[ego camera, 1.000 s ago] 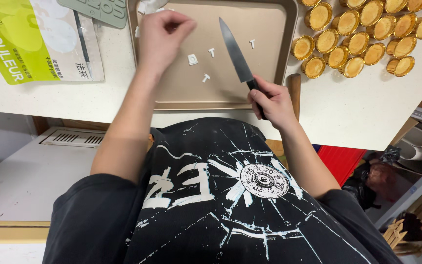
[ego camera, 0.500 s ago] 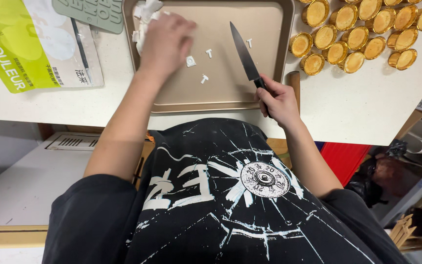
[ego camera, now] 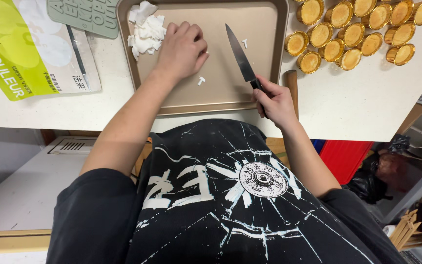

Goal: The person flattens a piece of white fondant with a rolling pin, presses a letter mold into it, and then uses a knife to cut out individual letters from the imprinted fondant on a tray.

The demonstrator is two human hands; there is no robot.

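Chopping Station: Status at Tray

A pile of white pieces [ego camera: 145,30] sits gathered in the tray [ego camera: 269,58] at the 10 o'clock corner. A few loose white bits [ego camera: 200,80] lie scattered on the tray floor, so gathering looks mostly done, with stray bits left. The left hand [ego camera: 184,49] rests palm down, fingers loosely curled and grasping nothing visible, the pile just beside it at 9 o'clock. The right hand [ego camera: 274,100] is clenched on the knife [ego camera: 240,56] handle, blade pointing to 11 o'clock. Golden tart cases [ego camera: 352,29] stand on the bench [ego camera: 357,102] at 2 o'clock
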